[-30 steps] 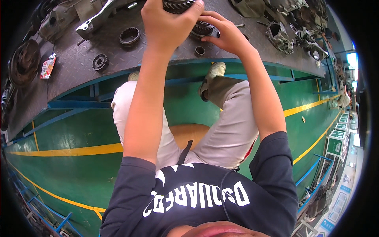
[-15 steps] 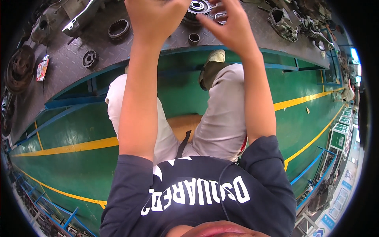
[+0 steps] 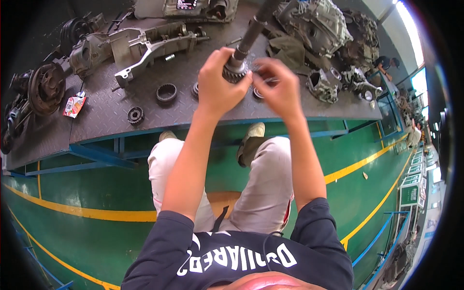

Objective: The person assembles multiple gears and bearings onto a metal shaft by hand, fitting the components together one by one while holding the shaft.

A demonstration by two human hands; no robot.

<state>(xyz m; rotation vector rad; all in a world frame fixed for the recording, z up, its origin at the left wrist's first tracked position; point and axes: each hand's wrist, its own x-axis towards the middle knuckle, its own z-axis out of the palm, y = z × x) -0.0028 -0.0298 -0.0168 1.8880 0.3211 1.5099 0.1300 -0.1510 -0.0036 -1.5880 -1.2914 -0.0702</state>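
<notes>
A long dark metal shaft [image 3: 252, 33] with splines stands tilted over the workbench, with a toothed gear [image 3: 233, 75] around its lower end. My left hand [image 3: 218, 86] is closed around the gear from the left, thumb along its near side. To the right of the gear, my right hand [image 3: 280, 89] has bent fingers close to the shaft's lower end. Motion smears those fingers, so whether they grip anything cannot be made out. Under my right hand lies a small metal ring [image 3: 259, 92], partly covered. Another ring [image 3: 195, 90] shows beside my left wrist.
On the metal workbench [image 3: 106, 104] lie a toothed ring [image 3: 166, 93], a small gear [image 3: 136, 115] and a small red-and-white packet [image 3: 74, 106]. Long open casting [image 3: 150, 46] at left; gearbox housings [image 3: 314, 29] at right, beside a dark cloth [image 3: 286, 48]. A person [image 3: 384, 66] is far right.
The view has tilted up, showing more bench and the shaft. My left hand, then largely cut off, now shows around the gear. My right hand's spread fingers have drawn in toward the shaft.
</notes>
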